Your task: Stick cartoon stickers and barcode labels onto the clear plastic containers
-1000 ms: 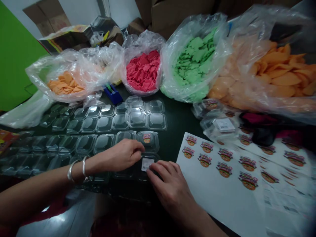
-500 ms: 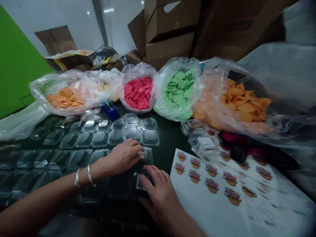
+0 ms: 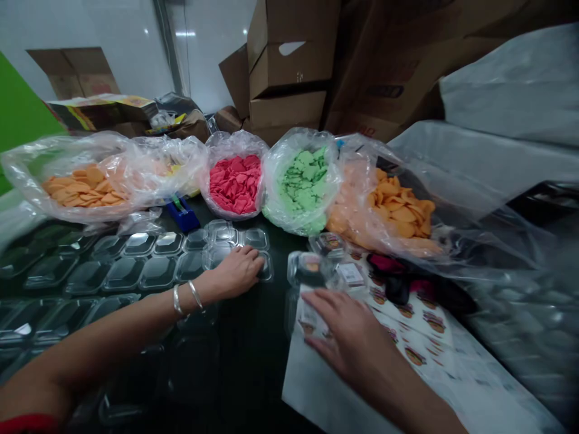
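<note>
Clear plastic container [image 3: 306, 272] in loosely curled right hand [image 3: 346, 325]

Left hand [image 3: 239, 271] moved to rear clear containers [image 3: 253, 239], right hand [image 3: 314, 319] and stickered container [image 3: 307, 271] shifted toward sticker sheets [image 3: 325, 389]

Tape dispenser [image 3: 182, 214]: smooth plastic. In front, containers [image 3: 124, 274]: clear glossy plastic. Behind, cartons [image 3: 289, 66]: matt cardboard. Right, sheets [image 3: 316, 386]: paper.

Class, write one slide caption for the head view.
Left hand over clear plastic clamshells, right hand at a stickered clamshell, with bagged pink, green, orange pieces behind.
</note>
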A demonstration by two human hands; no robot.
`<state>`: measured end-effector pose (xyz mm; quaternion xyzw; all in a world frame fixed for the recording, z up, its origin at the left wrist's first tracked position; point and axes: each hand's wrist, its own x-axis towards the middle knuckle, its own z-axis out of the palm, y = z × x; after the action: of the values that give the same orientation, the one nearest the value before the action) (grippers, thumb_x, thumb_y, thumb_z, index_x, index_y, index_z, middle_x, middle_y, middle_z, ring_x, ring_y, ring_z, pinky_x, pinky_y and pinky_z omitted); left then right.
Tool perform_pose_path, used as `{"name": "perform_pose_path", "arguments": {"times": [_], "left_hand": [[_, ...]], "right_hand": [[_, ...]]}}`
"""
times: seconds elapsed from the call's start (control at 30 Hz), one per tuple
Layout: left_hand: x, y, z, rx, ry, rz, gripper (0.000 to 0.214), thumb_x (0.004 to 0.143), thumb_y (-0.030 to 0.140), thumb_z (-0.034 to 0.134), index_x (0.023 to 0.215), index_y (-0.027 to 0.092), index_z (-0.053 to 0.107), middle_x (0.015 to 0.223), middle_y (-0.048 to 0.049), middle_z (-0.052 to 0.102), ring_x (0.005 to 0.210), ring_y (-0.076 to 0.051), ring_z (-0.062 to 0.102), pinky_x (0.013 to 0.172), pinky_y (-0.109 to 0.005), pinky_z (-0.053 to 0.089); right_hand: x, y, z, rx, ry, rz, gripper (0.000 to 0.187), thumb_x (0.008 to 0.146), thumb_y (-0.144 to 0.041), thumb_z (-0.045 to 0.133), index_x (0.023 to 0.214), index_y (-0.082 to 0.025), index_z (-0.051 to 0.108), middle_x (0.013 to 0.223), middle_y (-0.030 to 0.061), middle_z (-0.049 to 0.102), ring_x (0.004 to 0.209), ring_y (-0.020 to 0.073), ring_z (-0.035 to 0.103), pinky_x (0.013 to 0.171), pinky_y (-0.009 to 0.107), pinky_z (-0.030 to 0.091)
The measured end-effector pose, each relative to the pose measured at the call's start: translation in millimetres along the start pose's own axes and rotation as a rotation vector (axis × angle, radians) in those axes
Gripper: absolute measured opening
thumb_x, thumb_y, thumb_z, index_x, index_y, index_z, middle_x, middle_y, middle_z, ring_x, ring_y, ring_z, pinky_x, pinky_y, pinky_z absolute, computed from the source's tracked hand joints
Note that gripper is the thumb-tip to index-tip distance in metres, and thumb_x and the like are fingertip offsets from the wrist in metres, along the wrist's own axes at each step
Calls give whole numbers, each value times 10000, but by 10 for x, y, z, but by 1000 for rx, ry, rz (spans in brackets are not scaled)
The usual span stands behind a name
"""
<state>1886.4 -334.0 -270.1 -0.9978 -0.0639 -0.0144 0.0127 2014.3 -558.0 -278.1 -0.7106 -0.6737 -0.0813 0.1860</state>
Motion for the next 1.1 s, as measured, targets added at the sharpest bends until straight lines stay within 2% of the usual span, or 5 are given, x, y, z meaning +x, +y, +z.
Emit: {"name": "perform_pose_path", "arguments": {"times": [0.2,0.43,0.73,0.97,1.1], "left_hand": [[-5,84,43,64,-41,32,189,883,136,439,1038,105,543,1037,-133,602,1002,-261,532,905,-407,414],[156,20,36,23,-123,11,495,783,303,656,1205,119,475,1122,-143,564,1021,-287,522,857,-385,442],[-557,824,-100,-3,-256,152,349,810,309,619,1108,161,516,1047,-113,577,941,-264,535,793,-374,465],[-761,866,-114,-47,-152,175,488,799,322,641,1242,207,473,1207,-132,550,1078,-313,515,882,-447,435],[-292,1135,-147,-177,-141,309,345,901,288,515,1226,177,484,1221,-114,569,1109,-247,519,958,-394,403]], "right_hand": [[947,362,230,-23,-430,139,478,735,-112,672,1196,-131,549,1172,147,610,1052,258,593,870,353,444],[1093,512,391,-6,-445,164,494,725,-90,664,1202,-105,536,1170,161,600,1073,278,581,870,333,428],[1074,442,330,43,-387,188,494,707,-71,680,1182,-92,544,1210,183,559,1085,285,555,882,346,418],[-350,-174,-657,578,-138,251,353,832,-257,634,1177,-228,570,1163,36,629,1037,188,583,912,313,436],[-1622,-490,-457,1159,-419,595,287,793,-470,630,885,-211,712,829,28,712,798,207,646,737,298,494]]}}
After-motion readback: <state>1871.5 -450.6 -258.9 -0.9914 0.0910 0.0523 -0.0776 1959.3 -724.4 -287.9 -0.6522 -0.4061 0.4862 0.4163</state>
